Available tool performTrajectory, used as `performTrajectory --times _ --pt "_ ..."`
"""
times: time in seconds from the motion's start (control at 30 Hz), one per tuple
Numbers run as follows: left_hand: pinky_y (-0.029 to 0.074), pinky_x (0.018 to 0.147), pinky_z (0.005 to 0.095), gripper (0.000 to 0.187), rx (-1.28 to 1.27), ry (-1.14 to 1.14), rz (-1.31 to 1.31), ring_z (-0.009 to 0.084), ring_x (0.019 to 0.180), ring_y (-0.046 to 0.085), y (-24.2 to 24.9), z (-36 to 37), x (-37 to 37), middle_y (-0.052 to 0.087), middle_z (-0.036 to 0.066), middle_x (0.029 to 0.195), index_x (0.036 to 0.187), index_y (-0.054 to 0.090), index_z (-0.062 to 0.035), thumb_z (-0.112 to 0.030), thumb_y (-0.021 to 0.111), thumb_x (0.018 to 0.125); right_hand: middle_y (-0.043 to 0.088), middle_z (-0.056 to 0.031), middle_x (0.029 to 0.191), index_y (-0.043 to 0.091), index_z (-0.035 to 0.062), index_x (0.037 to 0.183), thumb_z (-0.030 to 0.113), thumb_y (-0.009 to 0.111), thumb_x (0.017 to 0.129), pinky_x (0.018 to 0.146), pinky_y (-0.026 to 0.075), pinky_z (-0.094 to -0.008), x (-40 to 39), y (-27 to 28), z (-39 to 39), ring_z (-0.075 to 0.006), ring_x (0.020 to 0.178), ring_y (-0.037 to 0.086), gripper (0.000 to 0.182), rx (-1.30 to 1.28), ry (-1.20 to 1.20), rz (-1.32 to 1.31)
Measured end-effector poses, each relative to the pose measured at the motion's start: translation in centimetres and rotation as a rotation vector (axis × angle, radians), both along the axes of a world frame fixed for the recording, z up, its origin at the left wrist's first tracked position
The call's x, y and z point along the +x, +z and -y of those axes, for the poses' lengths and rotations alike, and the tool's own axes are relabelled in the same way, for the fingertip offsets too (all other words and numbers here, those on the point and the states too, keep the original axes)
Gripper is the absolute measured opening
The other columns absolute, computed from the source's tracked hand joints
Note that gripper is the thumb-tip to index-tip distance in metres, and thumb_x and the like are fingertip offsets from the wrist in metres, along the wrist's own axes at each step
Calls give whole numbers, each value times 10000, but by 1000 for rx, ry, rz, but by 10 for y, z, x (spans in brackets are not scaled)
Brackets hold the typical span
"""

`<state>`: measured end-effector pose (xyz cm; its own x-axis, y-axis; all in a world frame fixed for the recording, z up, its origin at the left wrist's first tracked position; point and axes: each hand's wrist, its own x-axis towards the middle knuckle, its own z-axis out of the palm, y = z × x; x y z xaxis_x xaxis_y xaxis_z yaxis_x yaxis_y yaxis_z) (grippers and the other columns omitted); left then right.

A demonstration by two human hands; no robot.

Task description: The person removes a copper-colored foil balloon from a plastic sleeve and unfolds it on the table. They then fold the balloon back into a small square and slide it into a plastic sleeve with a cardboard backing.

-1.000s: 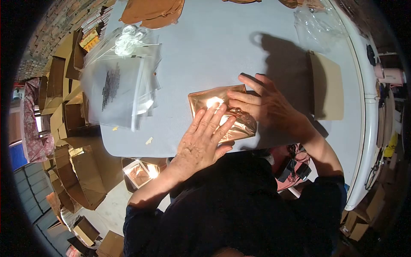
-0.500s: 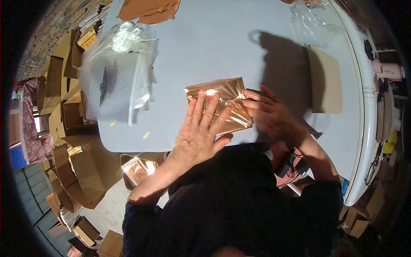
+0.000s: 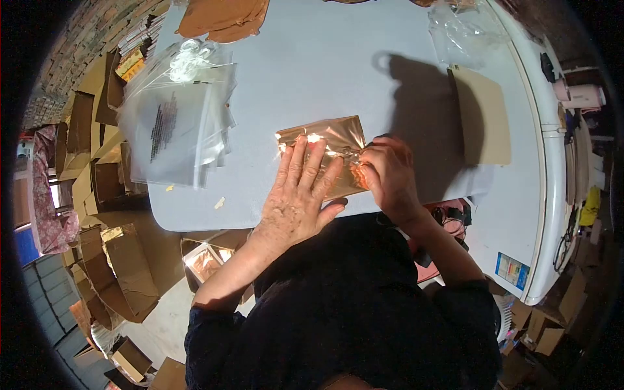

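Observation:
A shiny copper-coloured film packet (image 3: 343,132) lies near the front edge of the white table, creased and reflecting light. My left hand (image 3: 296,185) rests flat on it with the fingers spread, pressing its left and middle part. At the packet's right edge, my right hand (image 3: 392,179) has its fingers and thumb closed on the gathered film. The fingertips partly hide that edge, and what is inside the packet cannot be made out.
Clear plastic bags (image 3: 179,130) are piled on the left, with a bundle of white string (image 3: 190,60) on top. Brown sheets (image 3: 224,18) lie at the back. A cardboard piece (image 3: 482,117) and crumpled clear plastic (image 3: 465,32) are on the right. Cardboard boxes (image 3: 127,273) stand at the left.
My right hand has turned and its fingers have closed in on the packet's right edge, bunching the film. My left hand stays flat on the packet. The view has shifted slightly.

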<state>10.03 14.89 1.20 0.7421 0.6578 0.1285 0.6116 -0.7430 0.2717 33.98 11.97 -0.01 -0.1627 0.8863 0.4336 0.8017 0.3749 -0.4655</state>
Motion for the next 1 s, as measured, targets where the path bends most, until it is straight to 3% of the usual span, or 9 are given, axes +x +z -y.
performTrajectory --times 0.1,0.17,0.27,0.4,0.53,0.73,0.83,0.93,1.0 --pt "175 1290 607 811 -14 0 -46 489 1593 126 3 -1 0 185 232 1724 1642 355 -149 -656 474 1020 645 -97 1173 683 57 1126 78 755 846 1148 374 -534 -2 8 -1 -340 1268 555 290 44 41 175" --pt "175 1291 605 802 -12 -1 -49 491 1592 125 5 -1 0 191 239 1721 1635 368 -140 -645 480 1023 651 -111 1232 694 48 1182 107 778 831 1167 358 -549 -13 22 -2 -336 1326 538 366 70 34 290" --pt "168 1294 602 796 11 -6 -53 491 1592 125 -3 -1 -2 202 249 1714 1603 410 -110 -639 497 1015 572 -142 1489 645 35 1357 321 774 847 1220 272 -598 -42 33 -17 -315 1439 476 599 84 25 358" --pt "155 1300 600 694 -8 4 68 487 1593 132 -9 -1 0 212 258 1709 1487 521 -55 -563 547 1014 485 -175 1599 531 1 1505 577 677 896 1269 130 -619 -49 15 -23 -325 1538 377 850 -93 58 292" --pt "162 1300 598 496 -54 -17 70 490 1589 155 -2 -3 -3 238 266 1699 1346 603 -28 -377 586 995 472 -199 1602 477 -15 1536 585 642 922 1275 100 -606 -45 3 -23 -332 1536 378 874 -84 69 279" --pt "163 1297 601 505 -30 -20 52 493 1588 155 -1 -3 -5 245 270 1696 1346 602 -34 -399 590 998 450 -218 1613 446 -24 1553 530 602 972 1268 111 -615 -45 2 -23 -342 1547 359 818 -102 74 248" --pt "161 1294 602 639 -16 -20 52 488 1588 153 2 -2 -3 245 268 1696 1440 554 -42 -522 556 1018 442 -216 1619 432 -18 1566 514 584 988 1268 117 -619 -36 7 -24 -351 1557 339 800 -128 120 268" --pt "157 1294 595 831 14 -18 28 483 1590 145 1 -1 -2 244 265 1697 1554 466 -68 -684 496 996 516 -200 1548 521 -10 1494 422 644 970 1245 224 -576 -19 10 -41 -359 1497 412 690 -7 30 419" --pt "132 1299 581 903 1 -17 19 485 1590 133 2 -1 -2 258 262 1692 1600 415 -89 -720 517 962 571 -185 1461 583 -5 1412 343 686 941 1188 308 -531 -6 12 -61 -349 1406 482 594 43 96 385"
